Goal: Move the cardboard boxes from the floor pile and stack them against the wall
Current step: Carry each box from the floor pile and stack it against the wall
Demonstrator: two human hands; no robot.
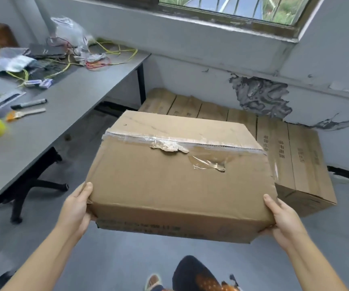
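Carriage of 1 brown taped cardboard box (180,177), gripped at its near corners by left hand (76,208) and right hand (282,219), above the floor, short of the flat cardboard boxes against the wall (295,156). Risk: thumbs-on-top corner holds (box sagging) may slip, dropping it.
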